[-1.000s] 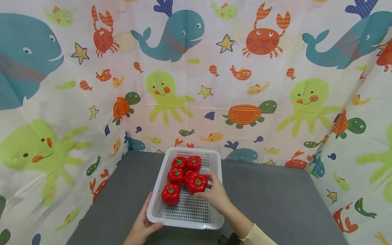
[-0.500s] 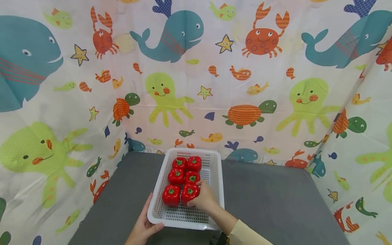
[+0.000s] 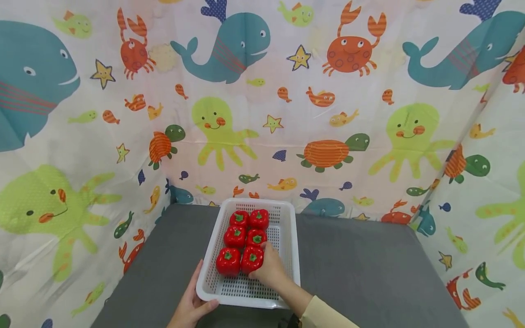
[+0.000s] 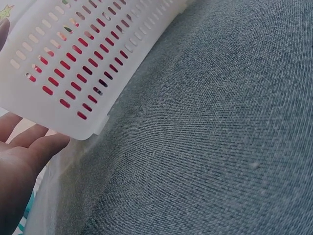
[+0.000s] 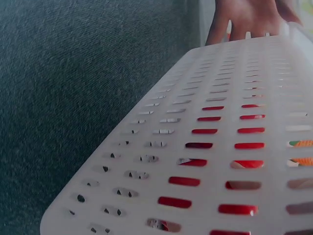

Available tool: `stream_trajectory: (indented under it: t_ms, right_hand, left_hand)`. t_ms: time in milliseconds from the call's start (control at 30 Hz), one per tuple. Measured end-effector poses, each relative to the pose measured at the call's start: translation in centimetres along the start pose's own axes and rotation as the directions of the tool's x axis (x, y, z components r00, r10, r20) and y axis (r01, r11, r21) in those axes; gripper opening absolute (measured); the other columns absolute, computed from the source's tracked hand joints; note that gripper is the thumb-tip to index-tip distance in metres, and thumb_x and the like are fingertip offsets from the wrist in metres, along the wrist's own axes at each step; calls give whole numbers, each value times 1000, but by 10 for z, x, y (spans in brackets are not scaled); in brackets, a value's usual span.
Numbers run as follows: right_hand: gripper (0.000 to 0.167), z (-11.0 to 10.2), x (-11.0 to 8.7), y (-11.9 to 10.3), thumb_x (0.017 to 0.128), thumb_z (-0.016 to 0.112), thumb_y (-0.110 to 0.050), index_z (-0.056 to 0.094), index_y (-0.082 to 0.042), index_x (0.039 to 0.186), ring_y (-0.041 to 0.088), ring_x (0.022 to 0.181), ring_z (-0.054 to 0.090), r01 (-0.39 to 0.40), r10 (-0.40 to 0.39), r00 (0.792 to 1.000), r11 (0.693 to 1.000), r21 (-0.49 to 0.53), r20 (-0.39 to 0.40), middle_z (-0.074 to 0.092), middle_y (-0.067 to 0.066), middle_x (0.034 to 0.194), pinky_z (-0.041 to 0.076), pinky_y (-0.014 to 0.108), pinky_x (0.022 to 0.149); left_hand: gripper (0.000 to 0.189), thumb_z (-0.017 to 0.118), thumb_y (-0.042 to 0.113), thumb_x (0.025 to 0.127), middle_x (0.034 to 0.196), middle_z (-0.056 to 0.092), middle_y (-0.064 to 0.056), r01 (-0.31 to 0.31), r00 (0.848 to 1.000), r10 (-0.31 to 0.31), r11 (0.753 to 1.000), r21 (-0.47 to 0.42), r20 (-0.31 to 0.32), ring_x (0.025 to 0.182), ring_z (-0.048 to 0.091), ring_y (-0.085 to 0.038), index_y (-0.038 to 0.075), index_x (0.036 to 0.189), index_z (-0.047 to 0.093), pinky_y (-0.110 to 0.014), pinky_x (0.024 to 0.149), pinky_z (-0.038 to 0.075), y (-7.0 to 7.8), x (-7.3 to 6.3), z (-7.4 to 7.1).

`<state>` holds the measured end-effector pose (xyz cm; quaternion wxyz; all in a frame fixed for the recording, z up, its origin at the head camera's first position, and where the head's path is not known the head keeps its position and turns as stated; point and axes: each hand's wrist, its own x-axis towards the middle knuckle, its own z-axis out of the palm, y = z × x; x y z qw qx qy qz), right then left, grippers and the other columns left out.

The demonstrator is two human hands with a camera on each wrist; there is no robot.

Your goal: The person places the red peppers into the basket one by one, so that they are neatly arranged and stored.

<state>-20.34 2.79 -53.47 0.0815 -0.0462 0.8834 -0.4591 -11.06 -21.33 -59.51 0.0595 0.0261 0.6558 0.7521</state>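
Note:
A white perforated plastic basket (image 3: 289, 273) holds several glossy red bell peppers with green stems, set in two columns. My right hand (image 3: 270, 269) reaches over the basket's right side and grips the front pepper of the right column (image 3: 251, 259), its thumb at the near side. Directly left of that pepper sits another bell pepper (image 3: 228, 262). My left hand (image 3: 192, 298) holds the basket's near left corner, thumb at the front rim and fingers along the left side. In the left wrist view, the left hand's fingers (image 4: 44, 147) touch the basket's wall (image 4: 58, 98). The right wrist view hides the gripped pepper behind the basket wall.
The basket stands on a dark grey tabletop (image 3: 361, 269) that extends to both sides. A white curtain (image 3: 262, 150) printed with sea animals encloses the back and sides. Bare basket floor (image 3: 234, 287) shows in front of the peppers.
My right hand has moved left and toward the near side with the bell pepper, lowering it beside the front left one. My left hand has stayed at the basket corner.

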Motion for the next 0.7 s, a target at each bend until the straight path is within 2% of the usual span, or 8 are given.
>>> stream_trajectory:
  t_ms: [133,300,467,600,700]
  right_hand:
    - [96,-4,0,-2,61,95,-8,40,-4,140,34,119,54,36,-36,999,999,2,-16,54,16,130,53,60,95]
    - [106,-11,-8,-4,65,95,-17,33,-3,150,39,127,51,40,-40,999,999,2,22,50,21,141,48,65,100]
    - [109,-26,-19,-4,70,93,-26,28,-5,156,43,128,53,54,-56,995,998,27,78,47,24,146,50,63,99]
    - [103,-47,-33,0,74,90,-33,31,-11,156,45,123,58,68,-75,994,994,88,85,50,24,143,57,58,90]
    - [85,-63,-46,3,79,86,-36,43,-15,149,41,120,61,123,-127,992,983,137,24,58,19,136,59,53,87]
  left_hand:
    - [105,74,3,88,166,17,-10,-12,1000,12,1000,4,3,139,41,-50,35,162,7,-40,95,56,1,4,0]
    - [105,72,1,89,167,13,-15,-40,999,40,999,12,25,140,38,-52,31,163,3,-38,96,56,2,1,-2]
    - [106,74,4,89,167,14,-13,-6,1000,7,1000,26,-13,140,39,-50,33,162,3,-39,95,56,4,-4,-3]
    - [107,75,6,89,167,16,-11,40,999,-40,999,17,-27,140,41,-48,37,162,2,-40,96,55,3,-5,-3]
    - [106,73,4,90,167,17,-12,58,998,-58,998,12,-19,140,40,-49,37,162,1,-41,96,56,1,-7,-5]
